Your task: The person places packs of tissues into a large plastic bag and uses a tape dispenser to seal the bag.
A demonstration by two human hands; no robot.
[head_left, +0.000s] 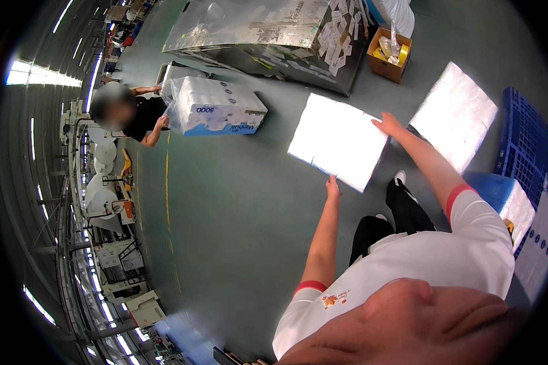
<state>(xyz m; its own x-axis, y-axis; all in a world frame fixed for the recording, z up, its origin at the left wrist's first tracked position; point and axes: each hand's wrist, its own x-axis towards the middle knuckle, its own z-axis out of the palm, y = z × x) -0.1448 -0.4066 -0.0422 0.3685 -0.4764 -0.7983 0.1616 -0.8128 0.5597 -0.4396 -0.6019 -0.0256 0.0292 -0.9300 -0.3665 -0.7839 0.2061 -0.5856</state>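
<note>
The left hand [333, 187] grasps the near edge of a white rectangular pack [338, 143], fingertips at its blue-tinged rim; the right hand [388, 125] grips the same pack by its right edge, near the far right corner. The pack lies between the two hands, in front of the person's black-trousered legs [402, 207] (whether anything bears it from below is hidden).

Right of the legs sits a blue-and-white wrapped bundle [499, 194], and behind it a blue plastic pallet [523, 146]. A second white pack [456, 115] lies right of the right hand. Farther off on the green floor [225, 213] stands an open cardboard carton [386, 69], a yellow tape roll [403, 55] by its right edge, beside a large metal-sided unit [262, 45]. Beyond, a co-worker [146, 118] in black holds clear film at a big blue-and-white pack [225, 106].
</note>
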